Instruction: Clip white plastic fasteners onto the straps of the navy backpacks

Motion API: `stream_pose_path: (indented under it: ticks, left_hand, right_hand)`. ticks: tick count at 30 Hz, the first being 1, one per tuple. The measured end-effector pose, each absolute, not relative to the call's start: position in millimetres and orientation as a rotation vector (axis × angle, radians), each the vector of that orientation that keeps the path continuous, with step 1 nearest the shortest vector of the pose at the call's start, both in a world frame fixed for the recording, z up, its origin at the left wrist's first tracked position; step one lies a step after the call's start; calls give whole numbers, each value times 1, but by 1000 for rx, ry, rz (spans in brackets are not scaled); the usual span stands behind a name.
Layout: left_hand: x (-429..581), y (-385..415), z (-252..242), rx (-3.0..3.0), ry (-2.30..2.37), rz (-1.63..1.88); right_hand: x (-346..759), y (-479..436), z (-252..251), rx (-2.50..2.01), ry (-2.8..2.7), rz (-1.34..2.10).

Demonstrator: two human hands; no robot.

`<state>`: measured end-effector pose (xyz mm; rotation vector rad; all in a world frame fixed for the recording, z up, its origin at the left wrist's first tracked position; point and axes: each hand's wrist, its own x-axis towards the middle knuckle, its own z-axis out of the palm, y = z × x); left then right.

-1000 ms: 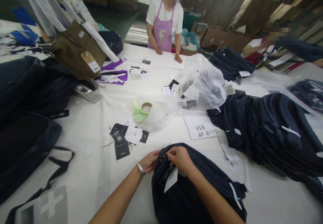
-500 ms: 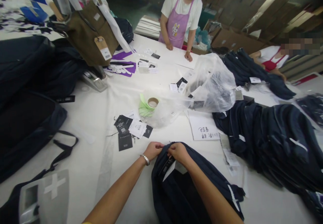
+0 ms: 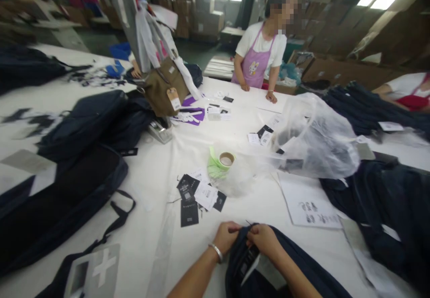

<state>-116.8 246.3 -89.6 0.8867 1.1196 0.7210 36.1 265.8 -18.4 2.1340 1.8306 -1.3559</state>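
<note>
A navy fabric bag (image 3: 298,255) lies at the near edge of the table, partly out of the picture. My left hand (image 3: 227,237), with a silver bangle at the wrist, pinches the left side of its top edge. Close beside it, my right hand (image 3: 264,240) is closed on the same edge, and a thin dark string end sticks up between the two. Just below my fingers a black and white hang tag (image 3: 247,266) hangs against the bag. Ahead of my left hand is a loose pile of black and white tags (image 3: 205,194).
A roll of tape (image 3: 227,159) with green wrapping stands mid-table. A clear plastic bag (image 3: 322,155), a handwritten sheet (image 3: 309,213) and navy bags (image 3: 372,199) lie to the right. More navy bags (image 3: 90,199) cover the left. A co-worker in a purple apron (image 3: 253,67) stands opposite.
My view has tilted up and turned left, so the scene sits lower and further right. Both hands keep pinching the bag's edge in nearly the same pose.
</note>
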Motion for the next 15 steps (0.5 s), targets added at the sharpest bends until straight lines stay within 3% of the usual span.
stream_pose_path:
  ticks: [7,15]
  left_hand:
    - [-116,250,-102,1085,1333,775]
    - [-114,247,-109,1090,1258,803]
  right_hand:
    - [38,266,-45,2159,1931,-1304]
    - [51,263,-68,2085,1893,-1451]
